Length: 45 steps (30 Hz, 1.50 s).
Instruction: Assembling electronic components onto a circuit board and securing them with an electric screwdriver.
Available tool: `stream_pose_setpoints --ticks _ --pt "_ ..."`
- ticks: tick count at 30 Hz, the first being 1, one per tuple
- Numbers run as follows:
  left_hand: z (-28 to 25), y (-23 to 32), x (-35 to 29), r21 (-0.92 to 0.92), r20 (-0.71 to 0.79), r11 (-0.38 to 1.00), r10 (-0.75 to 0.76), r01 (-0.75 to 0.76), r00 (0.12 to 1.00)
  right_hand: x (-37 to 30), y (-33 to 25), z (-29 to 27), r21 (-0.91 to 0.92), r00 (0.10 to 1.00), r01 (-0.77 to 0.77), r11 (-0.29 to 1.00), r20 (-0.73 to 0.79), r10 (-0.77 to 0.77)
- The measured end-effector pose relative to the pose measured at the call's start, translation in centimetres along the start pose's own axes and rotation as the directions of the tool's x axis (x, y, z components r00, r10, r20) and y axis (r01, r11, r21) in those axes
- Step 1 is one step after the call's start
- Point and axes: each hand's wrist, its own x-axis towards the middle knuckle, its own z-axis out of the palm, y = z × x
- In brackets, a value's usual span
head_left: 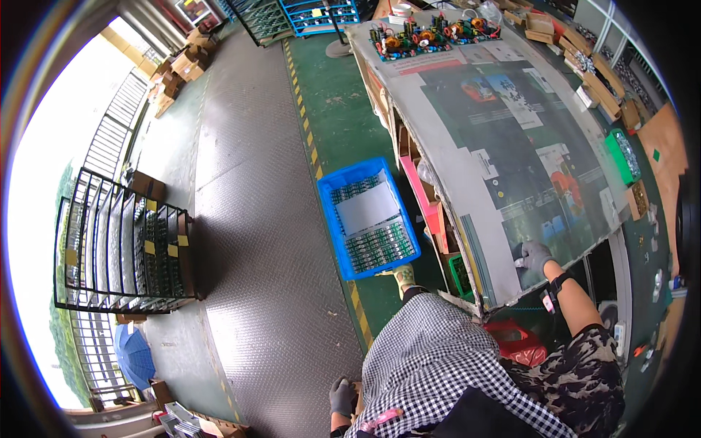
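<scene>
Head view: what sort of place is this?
Probably an electronics assembly workshop: green circuit boards lie in a blue bin, boards with coils sit on the table, and a striped yellow line marks the floor.

This is a factory workshop for electronics. A blue plastic bin (385,267) of green circuit boards (380,247) sits mid-view. At one o'clock, boards crowded with coils and colourful components (431,40) line the far end of a grey, sheet-covered workbench (409,87). A slotted black metal rack (109,244) stands at nine o'clock; yellow-and-black striped floor tape (302,109) divides green-painted floor (332,109) from grey steel tread plate (255,182).
</scene>
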Motion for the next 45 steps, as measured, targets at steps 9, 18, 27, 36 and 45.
stream_pose_setpoints --ticks 9,18,27,36,45 --pt "15.6 21.7 8.4 0.167 0.319 0.943 0.224 -0.288 0.921 -0.4 0.3 0.7 0.068 0.999 -0.029 0.997 -0.02 0.031" --pt "41.6 30.4 9.9 0.456 0.77 0.628 0.075 -0.63 0.633 0.7 1.5 -0.1 0.248 0.978 -0.205 0.947 0.083 0.19" --pt "54.9 45.0 13.9 0.495 0.831 0.571 -0.09 -0.655 0.55 1.4 2.3 -1.1 0.322 0.926 -0.377 0.869 0.147 0.347" --pt "68.4 70.3 14.3 0.302 0.842 0.53 0.242 -0.792 0.483 7.0 5.1 -20.7 0.777 0.898 0.007 0.629 -0.282 0.338" --pt "89.8 76.5 19.7 0.25 0.879 -0.282 0.468 -0.926 0.094 30.6 -4.7 -44.7 0.343 0.802 0.291 0.893 -0.596 -0.032"
